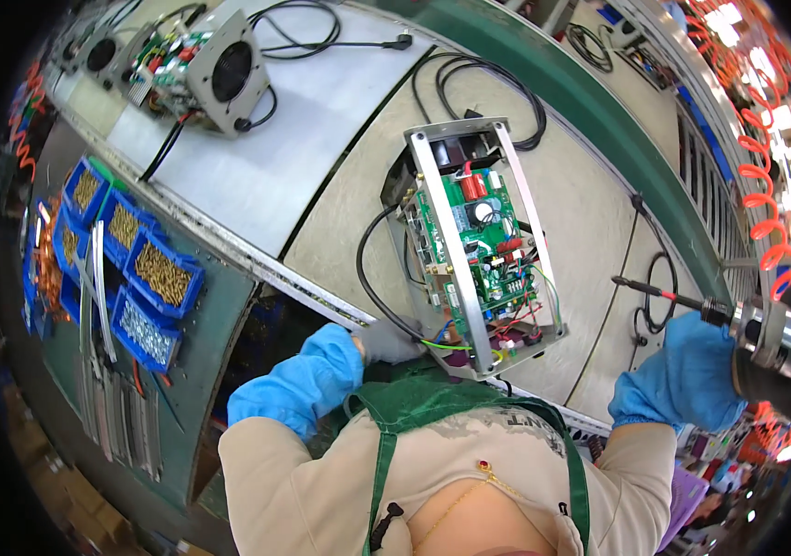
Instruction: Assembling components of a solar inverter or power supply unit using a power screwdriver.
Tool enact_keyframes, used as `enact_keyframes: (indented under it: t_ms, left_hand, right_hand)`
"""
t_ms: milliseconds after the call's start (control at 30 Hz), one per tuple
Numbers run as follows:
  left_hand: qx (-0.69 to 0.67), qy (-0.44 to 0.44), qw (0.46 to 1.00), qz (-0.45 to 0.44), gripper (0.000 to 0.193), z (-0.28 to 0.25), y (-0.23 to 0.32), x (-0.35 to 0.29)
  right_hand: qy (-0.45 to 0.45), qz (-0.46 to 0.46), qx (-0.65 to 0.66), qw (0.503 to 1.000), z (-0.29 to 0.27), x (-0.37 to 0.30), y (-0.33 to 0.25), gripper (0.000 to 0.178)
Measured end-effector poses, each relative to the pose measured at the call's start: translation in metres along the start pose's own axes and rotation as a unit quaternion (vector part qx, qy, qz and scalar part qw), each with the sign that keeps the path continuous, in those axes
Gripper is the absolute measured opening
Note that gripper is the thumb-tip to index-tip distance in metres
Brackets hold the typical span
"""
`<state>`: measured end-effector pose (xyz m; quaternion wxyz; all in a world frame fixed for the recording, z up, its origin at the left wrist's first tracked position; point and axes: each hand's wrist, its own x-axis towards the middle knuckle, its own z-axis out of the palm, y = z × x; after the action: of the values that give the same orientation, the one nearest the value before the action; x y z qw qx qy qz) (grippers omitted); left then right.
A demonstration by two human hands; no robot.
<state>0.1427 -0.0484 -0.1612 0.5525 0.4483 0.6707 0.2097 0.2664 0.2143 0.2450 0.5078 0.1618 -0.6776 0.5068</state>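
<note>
An open metal-framed electronic unit [470, 250] with a green circuit board [479, 227], red and white components and loose coloured wires stands on the work surface in front of me. At its near left corner is my left hand [389, 341] in a grey glove, beside a black cable and a yellow-green wire. Its fingers are partly hidden, so I cannot tell whether they grip the unit. Off to the right, my right hand [789, 385], in a dark glove, is closed round a silver power screwdriver [771, 334]. Its long bit [659, 290] points left, apart from the unit.
Blue bins [162, 273] of brass-coloured and silver screws sit at left, near metal strips [118, 417]. Another open unit [215, 79] stands at the far left with its cable. A black power cord [534, 102] lies behind the near unit. Orange coiled hoses [761, 176] hang at right.
</note>
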Motion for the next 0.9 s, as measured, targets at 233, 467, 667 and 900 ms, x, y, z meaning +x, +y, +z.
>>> enact_keyframes:
  t_ms: [233, 467, 667, 900]
  left_hand:
    - [-0.036, -0.075, 0.995, 0.052, 0.041, 0.033, 0.056, 0.066]
    - [0.176, 0.505, 0.842, 0.077, 0.038, -0.047, -0.07, -0.002]
    - [0.193, 0.438, 0.875, -0.073, 0.04, -0.086, -0.083, -0.027]
    - [0.126, 0.359, 0.92, -0.089, 0.032, -0.108, -0.075, -0.029]
  right_hand:
    - [0.048, 0.02, 0.047, 0.998, -0.075, -0.092, -0.084, 0.04]
    - [0.032, -0.009, 0.109, 0.993, -0.094, -0.165, -0.132, 0.026]
    - [-0.073, -0.009, 0.049, 0.996, -0.076, -0.176, -0.121, 0.039]
    - [-0.094, 0.002, 0.064, 0.993, -0.072, -0.199, -0.126, 0.033]
